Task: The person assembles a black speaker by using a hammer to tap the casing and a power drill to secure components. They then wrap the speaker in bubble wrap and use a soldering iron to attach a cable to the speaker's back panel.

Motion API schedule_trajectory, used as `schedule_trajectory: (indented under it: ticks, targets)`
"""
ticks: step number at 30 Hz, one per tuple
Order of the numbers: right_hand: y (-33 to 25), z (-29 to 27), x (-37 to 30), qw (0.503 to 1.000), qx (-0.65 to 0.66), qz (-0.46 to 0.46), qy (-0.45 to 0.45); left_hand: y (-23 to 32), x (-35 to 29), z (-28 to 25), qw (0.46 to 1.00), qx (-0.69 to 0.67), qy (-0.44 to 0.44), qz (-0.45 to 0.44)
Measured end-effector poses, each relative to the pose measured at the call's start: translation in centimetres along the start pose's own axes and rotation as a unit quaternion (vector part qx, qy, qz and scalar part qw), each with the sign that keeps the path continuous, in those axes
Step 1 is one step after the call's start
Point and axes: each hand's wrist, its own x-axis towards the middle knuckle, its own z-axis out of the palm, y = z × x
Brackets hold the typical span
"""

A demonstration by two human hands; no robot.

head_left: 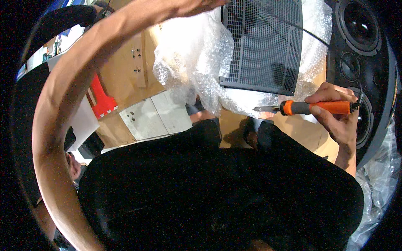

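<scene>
My right hand [333, 111] is closed around the orange and grey handle of a screwdriver [297, 108]. Its thin metal tip points left, just below the near edge of a black perforated metal casing [264, 50]. Bubble wrap [192, 54] lies bunched beneath and beside that casing. My left arm arches up the left side, and my left hand [201, 5] is at the top edge by the casing's far left corner. The frame cuts off most of its fingers, so their grip is hidden. A dark cable [307, 31] runs across the casing.
A tall black loudspeaker [351, 67] with round cones stands at the right, above crumpled clear plastic [383, 188]. A red flat piece [102, 100] and white panels [153, 119] lie left. Another person's dark sleeve [63, 21] is at upper left; another hand [74, 167] shows lower.
</scene>
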Motion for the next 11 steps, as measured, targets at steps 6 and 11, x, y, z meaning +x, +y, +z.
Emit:
schedule_trajectory:
  ticks: [6, 11]
  targets:
    - [0.1, 0.1, 1.8, 0.996, 0.021, -0.077, -0.031, 9.5, -8.8, 1.9, 0.97, 0.006, -0.226, 0.089]
    - [-0.7, 2.7, 2.9, 0.998, 0.046, -0.039, -0.015, 10.3, -12.4, 2.7, 0.921, -0.029, -0.376, -0.095]
